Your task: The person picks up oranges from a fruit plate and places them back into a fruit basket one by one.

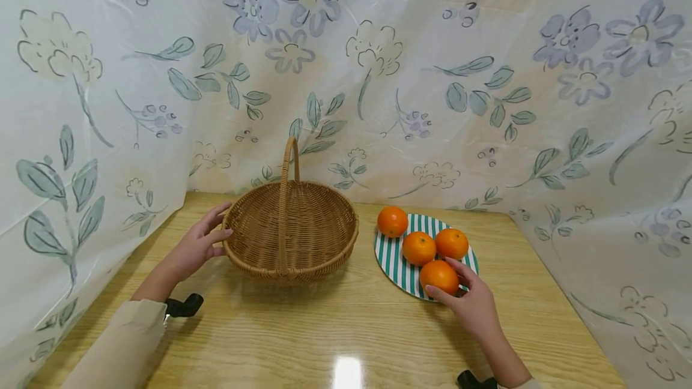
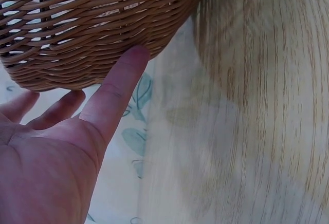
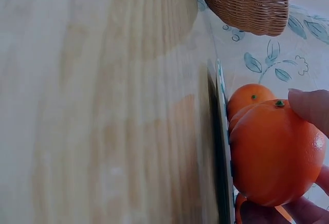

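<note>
Orange (image 1: pixel 438 278): pinched by right hand (image 1: pixel 478 308), stem (image 3: pixel 279 103) turned toward basket (image 1: pixel 327 233).
Left hand (image 1: pixel 191 251): fingers spread against basket.
Handle (image 1: pixel 283 215): arched front-to-back.
Other oranges (image 1: pixel 418 248): partly hidden, right-wrist view.

Your left sleeve (image 1: pixel 121 341) is plain beige. At left, the wicker basket (image 1: pixel 319 227) is honey brown; at right, the oranges (image 1: pixel 418 248) are vivid red-orange, the plate (image 1: pixel 397 266) striped green and white, its shaded underside (image 3: pixel 222 172) perhaps black. The far cloth (image 1: pixel 373 155) carries a bluish, grey-green floral print on off-white; the tabletop (image 1: pixel 270 329), yellowish woodgrain.
</note>
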The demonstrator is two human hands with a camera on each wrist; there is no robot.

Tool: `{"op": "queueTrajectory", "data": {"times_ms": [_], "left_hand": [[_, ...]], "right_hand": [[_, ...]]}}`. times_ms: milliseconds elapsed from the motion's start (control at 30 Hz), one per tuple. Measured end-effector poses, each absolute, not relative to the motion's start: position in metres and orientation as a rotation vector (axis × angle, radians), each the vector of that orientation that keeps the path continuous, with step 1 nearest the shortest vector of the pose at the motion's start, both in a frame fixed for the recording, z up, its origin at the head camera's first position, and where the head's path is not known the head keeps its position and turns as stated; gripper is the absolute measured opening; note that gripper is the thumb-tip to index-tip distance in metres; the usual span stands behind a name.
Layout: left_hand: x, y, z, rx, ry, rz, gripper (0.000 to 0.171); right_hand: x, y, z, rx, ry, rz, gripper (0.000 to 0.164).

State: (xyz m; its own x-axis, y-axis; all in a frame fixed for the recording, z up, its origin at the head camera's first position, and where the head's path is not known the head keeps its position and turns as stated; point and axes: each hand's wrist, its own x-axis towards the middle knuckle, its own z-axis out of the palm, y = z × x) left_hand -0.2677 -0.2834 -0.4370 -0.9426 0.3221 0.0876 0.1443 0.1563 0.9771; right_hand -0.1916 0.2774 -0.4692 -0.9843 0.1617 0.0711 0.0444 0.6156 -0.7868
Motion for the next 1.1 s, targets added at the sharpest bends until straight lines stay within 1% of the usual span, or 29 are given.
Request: {"op": "queueTrajectory", "data": {"times_ms": [300, 500, 833, 1100], "left_hand": [[-0.271, -0.285, -0.438, 0.453, 2.265, 1.899, 0.069], [-0.271, -0.285, -0.437, 0.447, 2.272, 1.887, 0.069], [-0.267, -0.287, -0.436, 0.443, 2.264, 1.878, 0.070], [-0.263, -0.289, -0.437, 0.459, 2.242, 1.894, 0.071]], "right_hand": [[-0.190, 0.272, -0.455, -0.139, -2.695, 1.360, 0.087], [-0.189, 0.260, -0.435, -0.038, -2.662, 1.381, 0.081], [-0.203, 0.218, -0.395, 0.291, -2.574, 1.577, 0.076], [-0.221, 0.182, -0.368, 0.389, -2.621, 1.613, 0.078]]}}
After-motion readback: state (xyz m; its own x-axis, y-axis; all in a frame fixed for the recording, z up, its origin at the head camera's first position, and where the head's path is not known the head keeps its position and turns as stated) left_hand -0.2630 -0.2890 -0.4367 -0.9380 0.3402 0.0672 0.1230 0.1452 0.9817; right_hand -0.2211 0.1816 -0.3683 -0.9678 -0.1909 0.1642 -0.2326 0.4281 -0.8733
